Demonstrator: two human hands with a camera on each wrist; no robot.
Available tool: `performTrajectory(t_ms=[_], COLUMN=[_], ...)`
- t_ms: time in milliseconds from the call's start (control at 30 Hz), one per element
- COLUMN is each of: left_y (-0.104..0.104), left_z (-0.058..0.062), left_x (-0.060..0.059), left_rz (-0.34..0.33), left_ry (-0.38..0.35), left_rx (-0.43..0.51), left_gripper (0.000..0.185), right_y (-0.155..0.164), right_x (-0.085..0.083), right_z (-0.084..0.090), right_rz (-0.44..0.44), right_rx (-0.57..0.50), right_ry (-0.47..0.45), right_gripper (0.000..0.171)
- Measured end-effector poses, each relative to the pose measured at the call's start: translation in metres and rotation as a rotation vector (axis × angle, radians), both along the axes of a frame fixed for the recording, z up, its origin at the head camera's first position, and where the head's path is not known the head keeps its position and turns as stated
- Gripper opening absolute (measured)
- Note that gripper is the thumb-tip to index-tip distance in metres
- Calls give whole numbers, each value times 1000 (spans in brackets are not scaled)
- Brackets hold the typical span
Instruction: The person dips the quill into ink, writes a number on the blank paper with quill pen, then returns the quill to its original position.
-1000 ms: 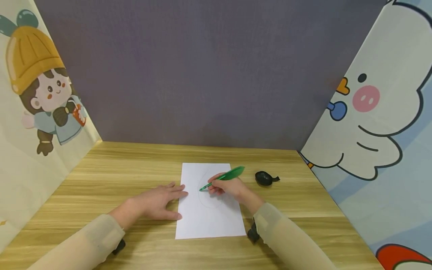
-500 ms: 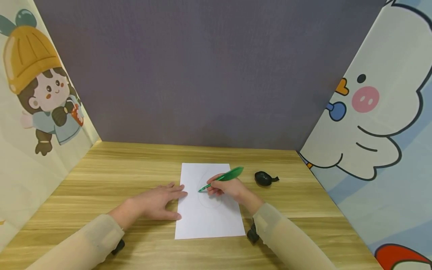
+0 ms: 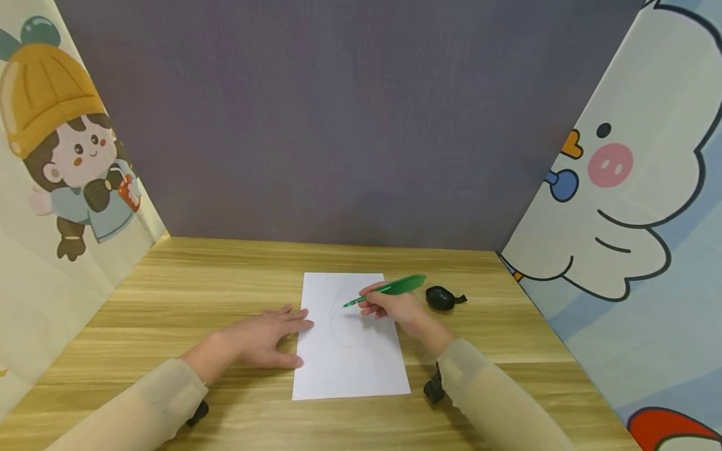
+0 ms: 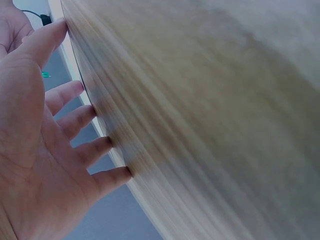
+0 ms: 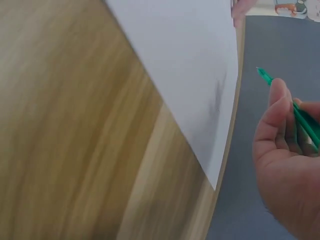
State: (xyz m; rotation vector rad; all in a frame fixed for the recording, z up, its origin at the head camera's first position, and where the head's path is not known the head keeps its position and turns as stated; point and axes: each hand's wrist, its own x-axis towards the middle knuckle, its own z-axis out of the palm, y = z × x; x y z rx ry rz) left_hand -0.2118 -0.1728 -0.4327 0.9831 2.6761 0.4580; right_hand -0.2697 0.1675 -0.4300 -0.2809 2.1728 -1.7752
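Green pen [image 3: 389, 289] is pinched in the right hand [image 3: 395, 307], tip on the upper middle of the white paper [image 3: 350, 357] lying mid-table [image 3: 197, 282]. Half a second ago the tip sat lower and further left; it has moved up and right, and the faint curve looks longer, so I'd say the stroke is progressing. Left hand [image 3: 265, 338] stays flat, fingers straight, pressing the paper's left edge. Black object [image 3: 441, 298] lies just right of the pen.

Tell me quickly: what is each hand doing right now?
Left hand: open, flat on the paper edge.
Right hand: holding the green pen.
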Motion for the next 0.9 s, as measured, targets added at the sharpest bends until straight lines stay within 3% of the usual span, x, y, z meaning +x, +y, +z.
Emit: performTrajectory(t_ms=[333, 633, 900], left_y=[-1, -1, -1], left_z=[2, 3, 4], left_x=[3, 4, 5], left_rz=[-8, -10, -17], left_ry=[8, 1, 6], left_rx=[2, 11, 4], left_gripper=[85, 85, 85], right_y=[31, 63, 94], right_x=[4, 7, 7], right_z=[10, 13, 17], right_rz=[-74, -121, -132], right_rx=[29, 27, -14], right_ry=[34, 126, 178], right_gripper=[39, 35, 23])
